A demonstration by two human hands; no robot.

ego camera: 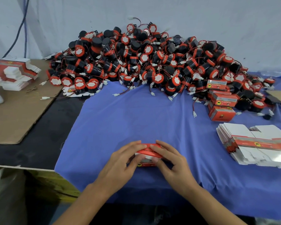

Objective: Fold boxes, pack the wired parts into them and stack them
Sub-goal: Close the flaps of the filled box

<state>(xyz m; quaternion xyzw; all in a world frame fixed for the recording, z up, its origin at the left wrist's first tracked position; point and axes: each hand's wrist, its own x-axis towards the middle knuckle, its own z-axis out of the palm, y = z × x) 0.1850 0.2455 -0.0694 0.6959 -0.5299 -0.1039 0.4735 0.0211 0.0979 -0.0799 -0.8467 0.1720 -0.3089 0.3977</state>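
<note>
both hands, left [120, 161] and right [172, 161], grip a red box [148, 151] at lower centre, apparently closing its flap. next it likely joins the boxes [221, 103] stacked at right.

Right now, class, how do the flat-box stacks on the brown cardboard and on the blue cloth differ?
The left stack of flat red-and-white card boxes lies on the brown cardboard sheet; the right stack of flat red-and-white card boxes lies on the blue cloth. The left stack is heaped unevenly; the right stack fans out sideways. Both are unfolded and untouched.
</note>
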